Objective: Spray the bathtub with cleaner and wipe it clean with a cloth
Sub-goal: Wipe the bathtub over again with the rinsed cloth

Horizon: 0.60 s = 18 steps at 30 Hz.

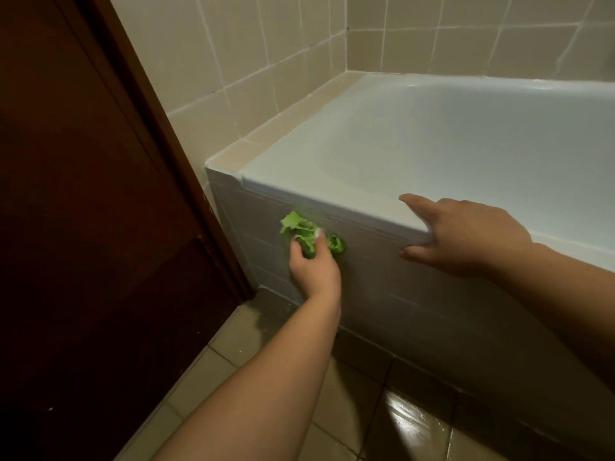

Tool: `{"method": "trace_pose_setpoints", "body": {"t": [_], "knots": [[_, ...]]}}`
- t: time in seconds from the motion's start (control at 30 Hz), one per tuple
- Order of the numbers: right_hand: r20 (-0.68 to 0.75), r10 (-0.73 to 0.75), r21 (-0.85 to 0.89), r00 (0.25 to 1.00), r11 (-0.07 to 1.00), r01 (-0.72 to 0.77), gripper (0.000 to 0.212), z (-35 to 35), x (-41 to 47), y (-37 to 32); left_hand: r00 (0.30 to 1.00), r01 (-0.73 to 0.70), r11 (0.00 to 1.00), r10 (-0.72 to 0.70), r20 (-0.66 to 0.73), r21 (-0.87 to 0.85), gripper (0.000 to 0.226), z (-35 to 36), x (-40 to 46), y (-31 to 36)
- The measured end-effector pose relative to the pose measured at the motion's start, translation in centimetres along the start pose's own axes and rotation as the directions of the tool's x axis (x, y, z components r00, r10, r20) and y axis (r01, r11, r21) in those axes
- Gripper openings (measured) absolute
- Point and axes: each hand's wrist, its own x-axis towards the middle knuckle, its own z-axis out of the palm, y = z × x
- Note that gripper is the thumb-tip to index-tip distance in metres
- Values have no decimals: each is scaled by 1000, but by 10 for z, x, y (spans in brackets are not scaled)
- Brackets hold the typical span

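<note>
The pale blue-white bathtub (332, 194) fills the right half of the view, its tiled outer front panel facing me. My left hand (314, 266) grips a crumpled green cloth (304, 232) and presses it against that front panel just below the rim, near the tub's left corner. My right hand (466, 234) rests on the tub's front rim with fingers straight, the index finger lying on top of the rim and the thumb down on the panel. No spray bottle is in view.
A dark brown wooden door (83, 211) stands at the left, close to the tub's corner. Beige tiled walls (266, 44) rise behind the tub. The tiled floor (382, 420) below is wet and shiny.
</note>
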Motion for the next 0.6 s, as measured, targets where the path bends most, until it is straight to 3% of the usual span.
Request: {"method": "trace_pose_setpoints", "body": {"t": [0.1, 0.23, 0.33, 0.5, 0.6], "knots": [[-2, 3, 6, 1000, 1000, -3, 86, 0, 0, -1, 991, -136, 991, 136, -13, 21, 60, 2, 5, 25], [-7, 15, 19, 1000, 1000, -15, 81, 0, -1, -2, 996, 53, 998, -54, -73, -17, 72, -1, 24, 33], [-18, 23, 19, 1000, 1000, -23, 79, 1, -2, -2, 991, 133, 990, -134, -27, -36, 70, 7, -8, 22], [1, -6, 48, 1000, 999, 6, 88, -2, -13, 7, 989, -141, 990, 141, 34, 1, 60, 4, -17, 30], [35, 28, 20, 999, 999, -29, 92, -1, -35, 34, 984, -172, 984, 174, -35, 55, 63, 0, 2, 39]]}}
